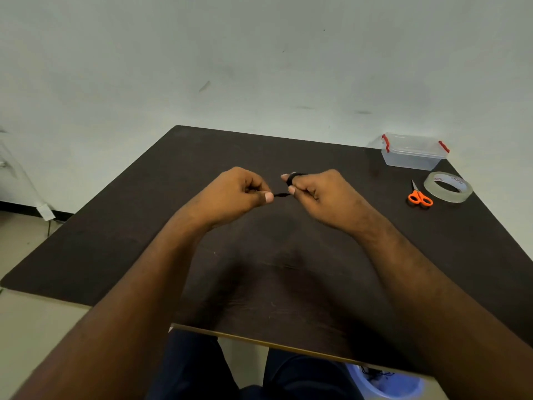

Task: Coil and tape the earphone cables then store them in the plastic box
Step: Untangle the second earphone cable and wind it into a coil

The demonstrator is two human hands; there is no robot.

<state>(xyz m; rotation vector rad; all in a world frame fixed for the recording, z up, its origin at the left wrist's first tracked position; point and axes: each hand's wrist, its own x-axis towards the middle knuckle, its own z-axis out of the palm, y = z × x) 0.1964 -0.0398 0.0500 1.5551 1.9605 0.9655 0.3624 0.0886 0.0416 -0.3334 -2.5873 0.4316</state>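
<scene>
Earphone cable stretches between both curled hands, left and right, each pinching it.

Pretty soft, even light; hands drop a blurry shadow on the table below the fingers. Wide-angle bends the edges.

Dark brown matte wooden surface. Thin black earphone cable. Clear rectangular plastic box, red clips. Small orange-handled scissors. Transparent tape roll, white core. Pale grey-green wall.
</scene>
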